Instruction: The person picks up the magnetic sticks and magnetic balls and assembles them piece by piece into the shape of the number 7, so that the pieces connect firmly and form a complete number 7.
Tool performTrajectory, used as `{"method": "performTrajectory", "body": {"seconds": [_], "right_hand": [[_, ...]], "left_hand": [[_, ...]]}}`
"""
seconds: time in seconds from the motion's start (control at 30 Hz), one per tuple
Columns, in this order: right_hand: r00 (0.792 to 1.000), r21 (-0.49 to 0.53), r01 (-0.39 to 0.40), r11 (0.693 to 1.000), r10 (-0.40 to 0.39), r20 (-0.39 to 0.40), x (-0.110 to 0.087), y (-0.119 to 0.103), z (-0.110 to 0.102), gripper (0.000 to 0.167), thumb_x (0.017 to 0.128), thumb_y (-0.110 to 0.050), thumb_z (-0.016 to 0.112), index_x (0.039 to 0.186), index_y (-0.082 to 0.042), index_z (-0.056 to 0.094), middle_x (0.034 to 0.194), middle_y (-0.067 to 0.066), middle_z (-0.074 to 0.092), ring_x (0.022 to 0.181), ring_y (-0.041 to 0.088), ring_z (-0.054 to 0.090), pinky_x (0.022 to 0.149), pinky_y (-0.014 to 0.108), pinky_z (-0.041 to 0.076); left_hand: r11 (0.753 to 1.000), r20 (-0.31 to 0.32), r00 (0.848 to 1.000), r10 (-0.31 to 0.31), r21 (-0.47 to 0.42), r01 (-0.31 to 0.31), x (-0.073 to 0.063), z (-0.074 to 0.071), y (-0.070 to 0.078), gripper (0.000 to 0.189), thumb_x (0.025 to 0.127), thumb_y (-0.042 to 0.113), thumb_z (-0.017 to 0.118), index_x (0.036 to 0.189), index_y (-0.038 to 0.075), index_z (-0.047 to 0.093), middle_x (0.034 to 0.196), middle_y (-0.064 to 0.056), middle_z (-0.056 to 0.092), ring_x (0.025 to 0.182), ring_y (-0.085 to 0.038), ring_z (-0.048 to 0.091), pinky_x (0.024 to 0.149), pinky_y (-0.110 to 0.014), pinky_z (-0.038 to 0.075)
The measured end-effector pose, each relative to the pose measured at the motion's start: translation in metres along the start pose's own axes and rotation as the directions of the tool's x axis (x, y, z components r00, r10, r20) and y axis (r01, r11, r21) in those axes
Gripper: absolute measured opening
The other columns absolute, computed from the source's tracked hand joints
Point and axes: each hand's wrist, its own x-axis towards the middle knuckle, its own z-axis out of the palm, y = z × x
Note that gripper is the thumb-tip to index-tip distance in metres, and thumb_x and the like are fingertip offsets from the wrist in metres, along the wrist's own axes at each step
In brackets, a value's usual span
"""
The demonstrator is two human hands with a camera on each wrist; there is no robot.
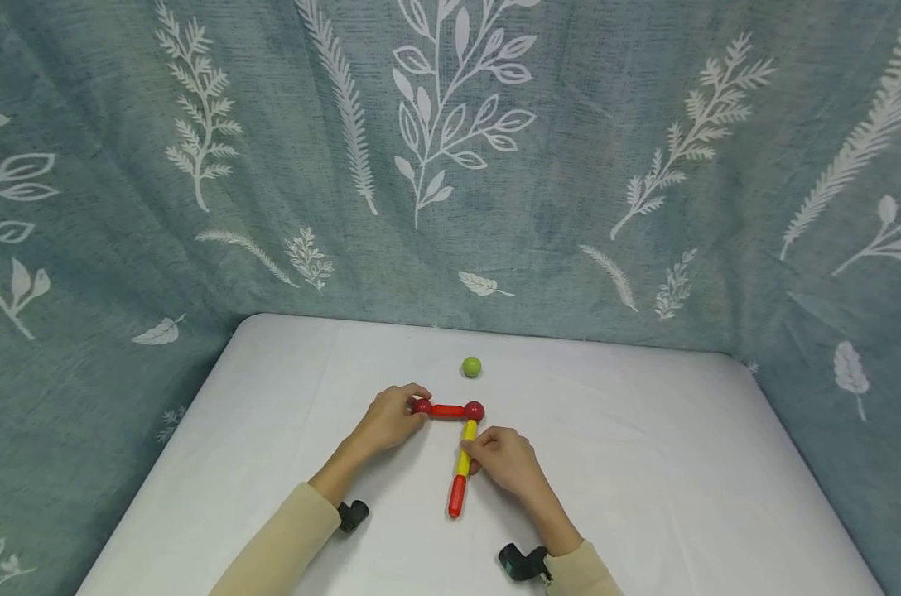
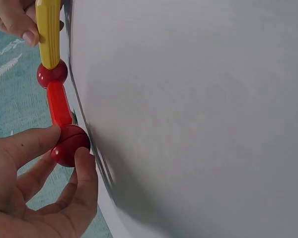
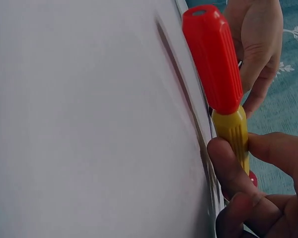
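My left hand (image 1: 394, 416) pinches a dark red ball (image 2: 71, 145) between thumb and fingers. A short red rod (image 1: 447, 410) runs from that ball to a second dark red ball (image 1: 474, 411). From the second ball a yellow rod (image 1: 463, 459) comes back toward me, with another red rod (image 1: 457, 497) on its near end. My right hand (image 1: 504, 459) pinches the yellow rod near its middle. In the right wrist view, the near red rod (image 3: 213, 62) shows a hole in its free end. The joined pieces form a bent chain, held over the white table.
A green ball (image 1: 471, 367) lies on the white table (image 1: 607, 463), behind the joined pieces. Green-blue leaf-patterned cloth (image 1: 555, 165) hangs at the back and sides. Small black cameras (image 1: 521, 563) are strapped at both wrists.
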Motion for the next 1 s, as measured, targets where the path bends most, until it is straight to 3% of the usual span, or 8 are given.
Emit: {"method": "performTrajectory", "body": {"seconds": [0.3,0.5,0.67,0.83,1.0], "right_hand": [[0.998,0.006,-0.051,0.999,0.051,-0.041,-0.003,0.013,-0.019,0.024,0.094,-0.029,0.070,0.087,-0.006,0.067,0.063,0.000,0.065,0.058,0.018,0.050,0.053,0.029,0.034],[0.996,0.010,-0.051,0.999,0.052,-0.074,-0.002,0.021,-0.025,0.024,0.094,-0.027,0.070,0.085,-0.005,0.067,0.063,0.000,0.065,0.057,0.017,0.049,0.053,0.029,0.032],[0.995,0.014,-0.059,0.998,0.060,-0.074,-0.001,0.023,-0.025,0.024,0.094,-0.028,0.070,0.086,-0.005,0.067,0.064,0.000,0.065,0.058,0.017,0.049,0.054,0.029,0.032],[0.996,0.015,-0.063,0.998,0.064,-0.066,-0.002,0.022,-0.026,0.025,0.094,-0.029,0.070,0.087,-0.005,0.067,0.064,0.000,0.065,0.059,0.018,0.048,0.054,0.029,0.032],[0.996,0.016,-0.063,0.998,0.064,-0.062,-0.002,0.023,-0.026,0.025,0.094,-0.030,0.070,0.087,-0.005,0.067,0.064,-0.001,0.065,0.058,0.017,0.047,0.054,0.029,0.031]], "left_hand": [[1.000,0.023,0.999,0.024,-0.018,-0.023,0.017,0.017,0.016,0.029,0.089,0.006,0.072,0.118,0.007,0.070,0.102,-0.009,0.066,0.087,-0.020,0.057,0.076,-0.039,0.050],[1.000,0.053,0.999,0.003,-0.031,-0.001,0.027,0.025,0.024,0.030,0.090,0.009,0.073,0.119,0.009,0.070,0.097,-0.008,0.065,0.086,-0.020,0.056,0.073,-0.037,0.048],[0.999,0.069,0.998,-0.008,-0.034,0.011,0.028,0.025,0.024,0.032,0.089,0.009,0.073,0.121,0.009,0.068,0.098,-0.008,0.065,0.087,-0.020,0.057,0.073,-0.037,0.049],[0.998,0.073,0.997,-0.037,-0.041,0.040,0.029,0.022,0.020,0.037,0.092,0.018,0.072,0.127,0.008,0.064,0.108,-0.011,0.065,0.099,-0.025,0.060,0.082,-0.043,0.050],[0.996,0.022,0.997,-0.071,-0.050,0.072,0.045,0.015,0.023,0.042,0.094,0.029,0.071,0.130,0.008,0.062,0.117,-0.014,0.063,0.107,-0.031,0.059,0.088,-0.048,0.048]]}}
